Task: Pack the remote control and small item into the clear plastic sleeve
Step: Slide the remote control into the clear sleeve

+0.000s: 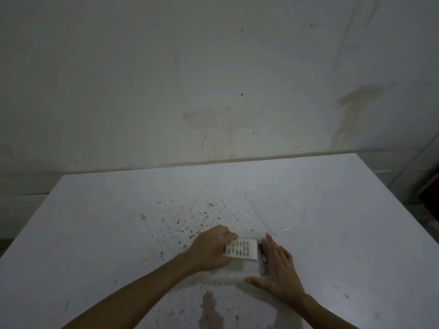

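Observation:
A white remote control with dark buttons lies on the white table, near the middle front. My left hand grips its left end, fingers curled over the top edge. A small red and white item lies just right of the remote, inside what looks like a clear plastic sleeve. My right hand rests flat and spread against that item's right side, thumb stretched out toward the left. More clear plastic sleeves lie farther back to the right, hard to make out.
The table top is stained with brown specks left of centre and a darker patch near the front edge. A dirty pale wall rises just behind the table. The table's right edge drops off beside a dark gap.

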